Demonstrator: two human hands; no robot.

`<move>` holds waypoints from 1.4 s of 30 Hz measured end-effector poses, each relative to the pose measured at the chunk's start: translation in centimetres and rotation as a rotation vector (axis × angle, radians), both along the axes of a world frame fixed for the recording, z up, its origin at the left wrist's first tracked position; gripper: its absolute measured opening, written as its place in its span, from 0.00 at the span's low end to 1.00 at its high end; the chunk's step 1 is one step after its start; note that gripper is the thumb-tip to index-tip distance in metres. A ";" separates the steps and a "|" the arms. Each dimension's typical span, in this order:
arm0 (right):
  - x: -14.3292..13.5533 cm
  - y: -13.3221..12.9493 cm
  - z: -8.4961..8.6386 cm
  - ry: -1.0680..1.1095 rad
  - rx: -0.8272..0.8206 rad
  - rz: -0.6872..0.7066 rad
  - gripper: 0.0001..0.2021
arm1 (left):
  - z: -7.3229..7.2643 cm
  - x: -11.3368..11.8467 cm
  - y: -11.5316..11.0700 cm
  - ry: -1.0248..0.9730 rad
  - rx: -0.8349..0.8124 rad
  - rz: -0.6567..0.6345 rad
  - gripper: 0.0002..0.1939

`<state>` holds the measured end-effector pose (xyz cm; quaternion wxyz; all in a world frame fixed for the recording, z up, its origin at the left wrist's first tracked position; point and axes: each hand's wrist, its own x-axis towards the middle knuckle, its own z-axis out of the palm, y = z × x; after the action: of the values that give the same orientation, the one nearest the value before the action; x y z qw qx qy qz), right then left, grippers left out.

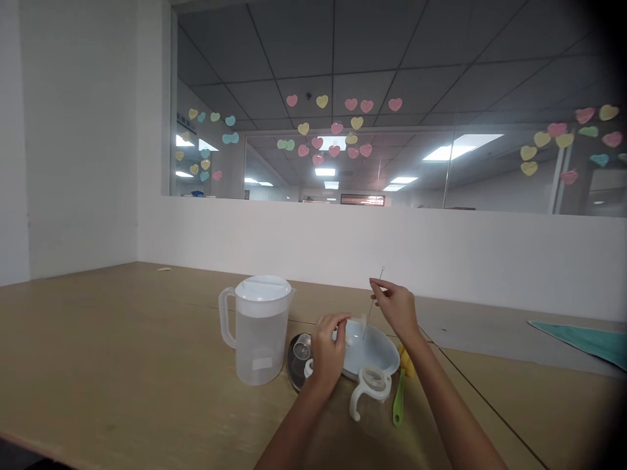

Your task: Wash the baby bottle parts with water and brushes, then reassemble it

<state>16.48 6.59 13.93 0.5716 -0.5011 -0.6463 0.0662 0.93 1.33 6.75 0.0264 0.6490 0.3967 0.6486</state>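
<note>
My right hand (394, 305) pinches a thin wire brush (376, 295), its small loop pointing up and its lower end down over a pale blue bowl (386, 352). Across the bowl's left rim, my left hand (329, 346) is closed, thumb and fingers together. By its fingertips a small translucent whitish part (363, 322) shows beside the wire; the fingers partly hide the grip. In front of the bowl is a white ring-shaped piece with a curved handle (372, 385). A dark round tray (295, 369) with a small clear cup (302, 347) sits left of my left hand.
A translucent lidded pitcher (262, 333) stands left of the tray. Right of the bowl lies a green-handled brush (398, 401) with a yellow head. A teal cloth (585, 339) lies at the far right. Behind the table rises a white wall (294, 241) with a window above.
</note>
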 end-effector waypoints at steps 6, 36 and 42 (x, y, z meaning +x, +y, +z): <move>-0.8 -1.5 0.6 -0.304 -0.137 0.194 0.18 | -2.0 0.1 0.9 -0.069 -0.084 -0.036 0.10; -2.8 -3.1 -0.4 -0.688 -0.259 0.557 0.11 | -4.7 -0.5 1.1 0.098 -0.277 -0.009 0.15; -2.0 -3.5 0.5 -0.615 -0.198 0.377 0.16 | -5.1 -0.5 1.2 0.213 -0.343 0.117 0.16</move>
<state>14.47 3.13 14.43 0.2772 -0.4225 -0.8593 0.0789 0.44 2.54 1.69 0.0566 0.6758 0.5389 0.4996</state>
